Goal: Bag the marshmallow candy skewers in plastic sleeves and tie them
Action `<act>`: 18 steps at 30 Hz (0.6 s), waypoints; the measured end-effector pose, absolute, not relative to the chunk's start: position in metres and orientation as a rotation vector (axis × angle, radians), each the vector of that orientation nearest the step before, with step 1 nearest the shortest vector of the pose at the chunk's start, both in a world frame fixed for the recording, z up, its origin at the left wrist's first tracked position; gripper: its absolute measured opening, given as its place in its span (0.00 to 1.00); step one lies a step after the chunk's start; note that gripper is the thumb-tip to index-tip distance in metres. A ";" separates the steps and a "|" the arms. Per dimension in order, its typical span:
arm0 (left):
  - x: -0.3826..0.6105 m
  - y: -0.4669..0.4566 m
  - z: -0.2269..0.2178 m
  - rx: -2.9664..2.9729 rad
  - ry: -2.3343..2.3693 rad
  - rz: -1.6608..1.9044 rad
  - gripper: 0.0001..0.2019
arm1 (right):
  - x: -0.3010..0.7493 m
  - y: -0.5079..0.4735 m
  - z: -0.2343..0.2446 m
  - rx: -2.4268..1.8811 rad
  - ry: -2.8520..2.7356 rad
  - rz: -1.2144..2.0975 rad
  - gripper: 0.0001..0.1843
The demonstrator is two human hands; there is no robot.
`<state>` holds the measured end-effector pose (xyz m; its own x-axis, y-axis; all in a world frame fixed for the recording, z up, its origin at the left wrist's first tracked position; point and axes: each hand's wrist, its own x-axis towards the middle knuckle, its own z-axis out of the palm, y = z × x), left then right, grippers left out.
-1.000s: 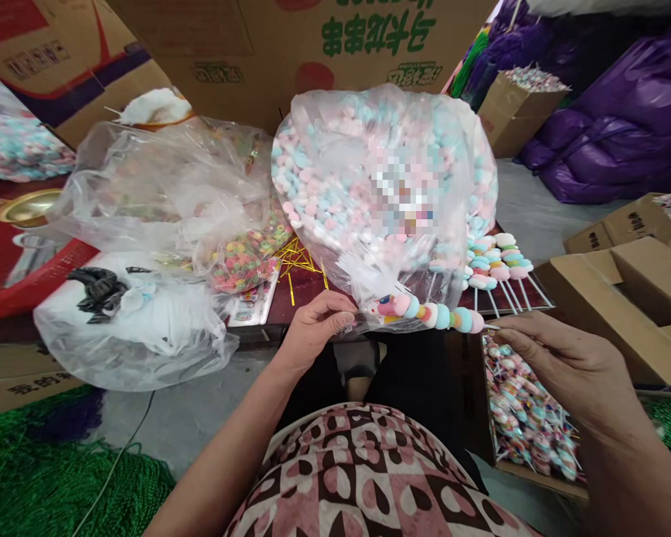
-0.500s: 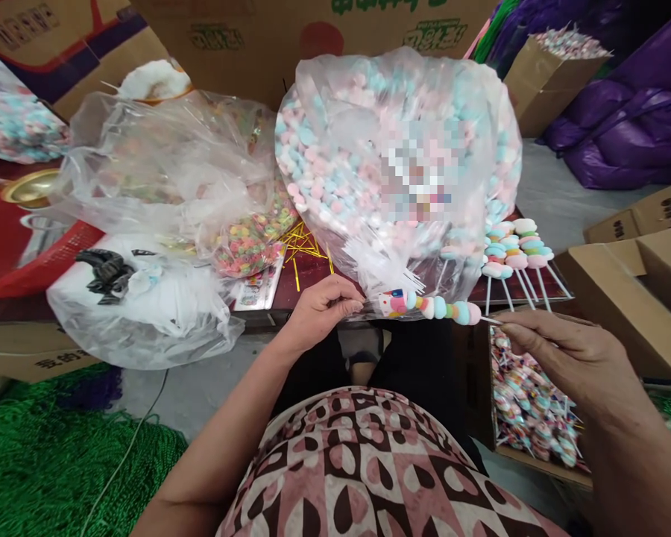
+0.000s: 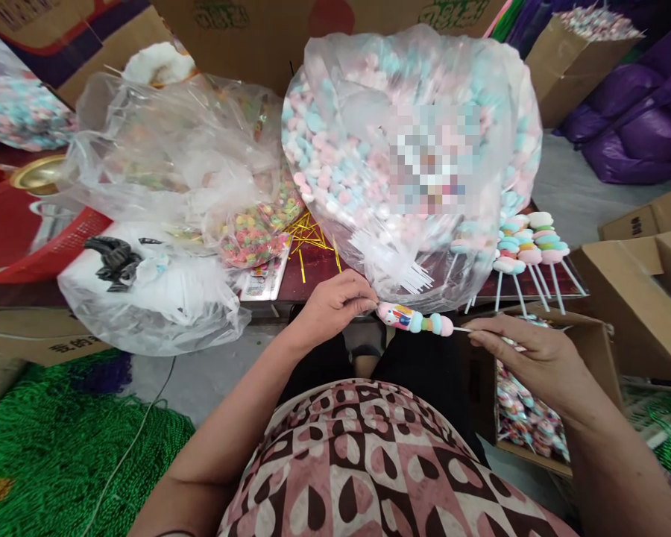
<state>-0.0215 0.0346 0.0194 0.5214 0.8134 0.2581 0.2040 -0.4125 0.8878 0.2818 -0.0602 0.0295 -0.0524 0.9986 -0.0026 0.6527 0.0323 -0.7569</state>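
A marshmallow candy skewer [image 3: 437,324] in pink, blue, green and orange lies level between my hands above my lap. Its white stick is pinched in the fingers of my right hand [image 3: 528,354]. A small clear printed wrapper [image 3: 398,317] surrounds the skewer's left part. My left hand [image 3: 341,302] pinches the wrapper's far end between thumb and fingers. Close by on the table, a bundle of white sticks [image 3: 414,277] lies on a large clear bag of pink and blue marshmallows [image 3: 324,168]. Several finished-looking skewers [image 3: 528,246] rest at the table's right edge.
Gold twist ties [image 3: 307,235] lie mid-table beside bags of ring candies [image 3: 251,237]. A white plastic bag [image 3: 162,298] and a red basket [image 3: 83,231] stand left. Below right, a carton [image 3: 537,455] holds wrapped skewers. Another open carton [image 3: 637,291] is at the right. Green strands [image 3: 89,440] cover the floor left.
The skewer has slid left, deeper into the wrapper, as my right hand moved left and slightly down. My left hand keeps its pinch. The view has shifted a little.
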 end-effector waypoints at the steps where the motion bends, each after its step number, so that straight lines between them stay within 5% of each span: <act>1: -0.021 0.034 0.022 1.859 0.837 0.891 0.07 | 0.282 -0.062 0.027 -1.697 -1.713 0.839 0.19; 4: -0.022 0.031 0.030 1.546 0.800 0.836 0.10 | 0.283 -0.065 0.019 -1.757 -1.512 0.912 0.23; 11: -0.024 0.030 0.031 0.694 0.361 0.702 0.36 | 0.262 -0.064 0.003 -1.774 -1.230 1.124 0.28; 18: -0.006 0.023 0.025 0.474 0.233 0.943 0.44 | 0.223 -0.064 0.001 -1.660 -0.925 1.307 0.26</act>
